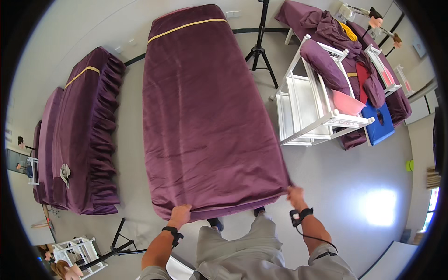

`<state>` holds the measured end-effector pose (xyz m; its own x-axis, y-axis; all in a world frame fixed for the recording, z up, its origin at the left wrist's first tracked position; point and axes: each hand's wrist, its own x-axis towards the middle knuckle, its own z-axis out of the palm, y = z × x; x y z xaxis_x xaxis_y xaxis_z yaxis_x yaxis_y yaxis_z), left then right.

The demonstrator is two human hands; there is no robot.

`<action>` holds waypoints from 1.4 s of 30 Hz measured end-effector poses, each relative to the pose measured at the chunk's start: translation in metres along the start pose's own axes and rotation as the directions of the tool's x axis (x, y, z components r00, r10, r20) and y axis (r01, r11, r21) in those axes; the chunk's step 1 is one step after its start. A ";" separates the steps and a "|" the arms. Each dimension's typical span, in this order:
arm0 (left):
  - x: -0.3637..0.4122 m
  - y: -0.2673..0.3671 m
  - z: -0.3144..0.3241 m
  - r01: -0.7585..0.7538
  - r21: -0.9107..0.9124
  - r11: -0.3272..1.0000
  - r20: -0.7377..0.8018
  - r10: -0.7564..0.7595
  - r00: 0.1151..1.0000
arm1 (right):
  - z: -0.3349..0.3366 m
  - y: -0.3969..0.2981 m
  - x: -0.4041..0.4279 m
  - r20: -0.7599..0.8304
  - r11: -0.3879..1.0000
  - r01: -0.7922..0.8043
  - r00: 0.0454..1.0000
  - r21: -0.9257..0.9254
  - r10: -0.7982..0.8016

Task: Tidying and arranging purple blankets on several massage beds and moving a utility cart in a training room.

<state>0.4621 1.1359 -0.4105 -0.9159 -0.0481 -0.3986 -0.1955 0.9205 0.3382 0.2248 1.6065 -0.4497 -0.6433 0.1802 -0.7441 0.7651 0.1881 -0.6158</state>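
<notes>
A purple fabric cover (210, 115) with a yellow stripe near its far end lies over the bed in front of me. My left hand (181, 214) grips the cover's near edge, towards the left corner. At the near right corner, my right hand (296, 196) pinches the same cover, its fingers closed on the cloth. The near edge runs between both hands, with a strip of purple cloth showing beneath it. Shallow creases cross the near part and run lengthwise on the left. My fingertips are partly hidden by the cloth.
A white trolley (311, 105) with a pink basin (347, 102) stands at right, beside a blue padded board (379, 122). Another covered bed (75, 136) is at left. Black tripods stand beyond the bed (258, 49) and at lower left (117, 249).
</notes>
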 end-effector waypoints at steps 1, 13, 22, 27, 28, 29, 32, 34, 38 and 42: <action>-0.003 0.000 0.004 0.034 0.043 0.998 -0.001 -0.034 0.999 | 0.003 0.004 -0.003 0.124 0.992 -0.101 0.988 0.073 0.091; -0.013 0.028 -0.004 0.325 0.279 0.904 0.038 -0.348 0.937 | -0.028 0.010 0.003 0.395 0.925 -0.322 0.891 0.201 0.224; 0.019 0.057 0.005 0.242 0.410 0.879 0.195 -0.344 0.919 | -0.063 0.027 0.065 0.507 0.954 -0.268 0.809 -0.132 0.298; 0.050 0.107 0.007 0.184 -0.123 0.975 -0.101 -0.196 0.975 | -0.021 0.035 0.081 0.339 0.953 -0.294 0.892 -0.068 0.299; 0.059 0.120 0.013 0.175 -0.122 0.977 -0.089 -0.187 0.978 | -0.011 0.043 0.088 0.334 0.946 -0.323 0.891 -0.015 0.309; 0.066 0.133 0.019 0.153 -0.180 0.972 -0.051 -0.165 0.985 | -0.005 0.051 0.095 0.329 0.936 -0.350 0.889 0.038 0.319; 0.075 0.144 0.034 0.134 -0.169 0.977 -0.018 -0.139 0.990 | 0.021 0.055 0.103 0.297 0.898 -0.412 0.886 0.156 0.355; 0.082 0.152 0.044 0.144 -0.156 0.977 0.006 -0.145 0.989 | 0.022 0.073 0.123 0.277 0.939 -0.322 0.920 0.125 0.279; 0.090 0.166 0.035 0.211 -0.059 0.976 0.090 -0.205 0.975 | 0.018 0.077 0.136 0.151 0.984 -0.164 0.977 0.066 0.153; 0.087 0.165 0.035 0.133 0.039 0.990 0.085 -0.135 0.987 | -0.003 0.060 0.117 0.019 0.970 -0.088 0.996 0.225 0.086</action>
<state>0.3622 1.2976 -0.4189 -0.8479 -0.1392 -0.5116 -0.3014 0.9204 0.2491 0.1957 1.6416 -0.5726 -0.5745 0.1774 -0.7990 0.8055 -0.0509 -0.5904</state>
